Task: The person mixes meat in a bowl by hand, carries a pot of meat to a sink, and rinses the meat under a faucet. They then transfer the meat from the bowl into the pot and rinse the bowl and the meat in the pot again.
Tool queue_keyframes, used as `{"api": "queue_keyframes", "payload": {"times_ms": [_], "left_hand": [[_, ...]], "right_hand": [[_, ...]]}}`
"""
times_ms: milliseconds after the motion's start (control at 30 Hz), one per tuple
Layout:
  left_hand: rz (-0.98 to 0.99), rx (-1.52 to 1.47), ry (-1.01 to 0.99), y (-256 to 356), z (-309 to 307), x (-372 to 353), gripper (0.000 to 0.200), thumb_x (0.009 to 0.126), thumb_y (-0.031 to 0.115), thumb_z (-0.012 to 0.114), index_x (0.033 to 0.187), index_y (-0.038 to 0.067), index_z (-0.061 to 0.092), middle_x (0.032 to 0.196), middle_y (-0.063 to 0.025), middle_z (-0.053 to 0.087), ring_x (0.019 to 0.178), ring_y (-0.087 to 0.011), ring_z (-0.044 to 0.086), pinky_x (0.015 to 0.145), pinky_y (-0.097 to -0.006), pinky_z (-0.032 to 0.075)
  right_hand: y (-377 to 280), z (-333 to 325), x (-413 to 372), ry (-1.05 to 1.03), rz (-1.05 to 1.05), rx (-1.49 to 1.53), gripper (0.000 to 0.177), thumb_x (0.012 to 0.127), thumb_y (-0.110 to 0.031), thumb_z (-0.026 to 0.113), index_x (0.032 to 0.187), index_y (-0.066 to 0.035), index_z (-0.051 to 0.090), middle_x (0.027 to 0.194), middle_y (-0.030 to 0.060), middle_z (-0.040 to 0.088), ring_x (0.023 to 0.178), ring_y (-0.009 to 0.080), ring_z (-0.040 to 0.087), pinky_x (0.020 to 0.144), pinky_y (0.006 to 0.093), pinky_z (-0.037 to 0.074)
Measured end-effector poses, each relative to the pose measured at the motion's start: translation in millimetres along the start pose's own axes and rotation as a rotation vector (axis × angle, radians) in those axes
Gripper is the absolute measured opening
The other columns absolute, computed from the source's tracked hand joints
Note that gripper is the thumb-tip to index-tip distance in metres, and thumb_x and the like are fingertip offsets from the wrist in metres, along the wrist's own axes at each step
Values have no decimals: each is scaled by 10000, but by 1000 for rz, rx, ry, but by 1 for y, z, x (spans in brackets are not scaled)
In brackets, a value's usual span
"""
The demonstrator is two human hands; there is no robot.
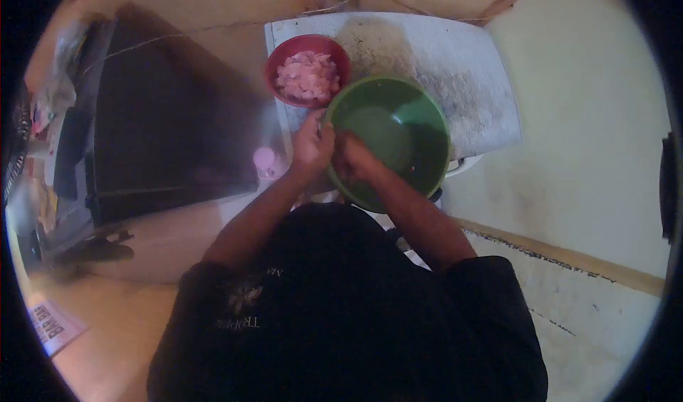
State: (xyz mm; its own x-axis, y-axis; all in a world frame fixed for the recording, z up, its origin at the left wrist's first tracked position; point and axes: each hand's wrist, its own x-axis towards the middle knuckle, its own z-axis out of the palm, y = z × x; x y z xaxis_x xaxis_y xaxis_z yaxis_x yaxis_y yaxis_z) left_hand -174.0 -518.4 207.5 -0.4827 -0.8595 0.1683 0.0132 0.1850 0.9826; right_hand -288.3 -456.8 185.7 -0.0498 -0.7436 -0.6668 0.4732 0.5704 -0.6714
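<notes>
A green basin (388, 135) sits in front of me, tilted slightly, with a little moisture or a few specks on its inner wall. My left hand (313, 144) is closed round its left rim. Inside the basin, against the left wall, is my right hand (353, 157); its fingers point down in shadow, and whether they hold anything is hidden. Just beyond the left hand stands a red bowl (274, 85) filled with pale pink pieces (308, 75) that look like raw meat, touching or very near the basin's edge.
Beneath both vessels lies a white, stained tabletop (484, 82). A pink-topped container (265, 160) stands left of my left forearm. A large dark panel (171, 110) fills the left side, and a pale wall (583, 96) rises on the right. Cables run along the back.
</notes>
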Motion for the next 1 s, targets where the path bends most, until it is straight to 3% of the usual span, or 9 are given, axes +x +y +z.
{"api": "queue_keyframes", "payload": {"times_ms": [200,400,533,600,667,767,833,933,1000], "left_hand": [[35,37,-6,-6,1,1,309,877,137,500,1158,11,498,906,-93,605,727,-122,563,628,-265,466],[105,38,-22,-10,-4,1,294,881,142,493,1149,20,496,905,-111,606,717,-128,580,623,-277,473],[33,48,-18,-12,-4,0,295,880,147,495,1142,12,492,859,-118,606,661,-136,573,598,-286,468],[42,-22,-13,-16,-3,1,298,879,151,497,1142,9,491,839,-120,605,635,-141,565,583,-289,463],[127,95,15,-12,-3,1,311,869,151,507,1147,13,490,818,-129,604,611,-157,556,568,-296,454],[21,113,-89,-9,-7,1,330,886,126,477,1190,-4,468,935,-99,601,803,-116,555,696,-260,465],[21,144,-77,-6,-10,1,333,884,128,481,1188,-8,468,928,-98,602,793,-111,550,691,-260,463],[-7,161,-63,4,-14,0,329,872,145,495,1164,-7,483,913,-127,602,710,-136,553,629,-285,457],[-50,143,-59,-1,-12,-3,322,862,159,505,1141,0,500,905,-158,603,635,-167,559,573,-310,452]], "right_hand": [[-3,-7,25,-35,4,586,213,861,-270,472,718,-126,536,571,-9,499,431,118,420,412,266,377],[-35,-39,-25,-415,-204,609,238,887,-259,436,715,-122,525,575,0,512,503,126,450,465,266,388],[-71,-44,-20,-322,-366,590,250,903,-242,412,707,-110,496,562,7,477,503,135,439,445,277,360],[-110,-39,-9,-619,-521,302,307,888,-249,415,607,-127,438,584,11,436,566,148,424,516,261,363],[-152,5,1,-125,-277,379,278,863,-222,465,599,-135,448,569,15,430,555,166,444,504,269,365],[-171,17,42,-83,-361,-83,162,828,-200,528,722,-88,578,648,38,551,591,183,531,528,274,428],[-173,27,46,361,-773,-994,176,799,-197,569,849,-59,666,750,70,635,667,184,613,573,287,493],[-164,2,14,451,-973,-1154,258,793,-196,566,995,-66,660,875,96,670,794,212,651,677,327,521],[-137,-41,-35,320,-483,-1129,270,805,-233,560,986,-60,661,899,104,674,862,256,648,786,350,504]]}}
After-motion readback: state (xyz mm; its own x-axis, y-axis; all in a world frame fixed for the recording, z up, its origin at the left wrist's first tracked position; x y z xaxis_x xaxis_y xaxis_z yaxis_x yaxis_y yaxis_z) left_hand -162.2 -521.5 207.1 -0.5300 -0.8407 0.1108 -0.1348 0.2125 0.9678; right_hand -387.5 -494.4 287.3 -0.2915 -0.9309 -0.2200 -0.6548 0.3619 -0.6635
